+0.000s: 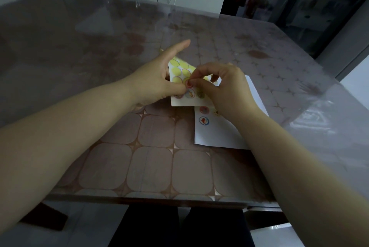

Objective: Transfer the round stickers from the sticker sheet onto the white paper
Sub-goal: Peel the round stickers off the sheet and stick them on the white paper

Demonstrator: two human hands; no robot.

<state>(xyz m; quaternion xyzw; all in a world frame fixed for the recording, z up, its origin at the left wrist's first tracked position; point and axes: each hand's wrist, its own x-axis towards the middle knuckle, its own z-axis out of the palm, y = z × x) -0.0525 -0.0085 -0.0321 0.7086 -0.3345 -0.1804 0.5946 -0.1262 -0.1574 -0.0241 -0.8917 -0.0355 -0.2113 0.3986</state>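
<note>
The sticker sheet (182, 73) has yellow empty circles and several round picture stickers, and it is held tilted above the table. My left hand (154, 79) grips its left edge, thumb on the sheet and index finger pointing away. My right hand (225, 87) pinches a red-rimmed round sticker (188, 83) near the sheet's middle with thumb and forefinger. The white paper (217, 133) lies flat under my right wrist. Two round stickers are stuck on it: a blue-rimmed one (204, 120) and a reddish one (204, 109) just above. My right forearm hides part of the paper.
The table (151, 167) has a brown tile-pattern cloth under a clear glossy cover. Its near edge runs just above my lap. White cabinets stand beyond the far edge, and a dark doorway is at the upper right.
</note>
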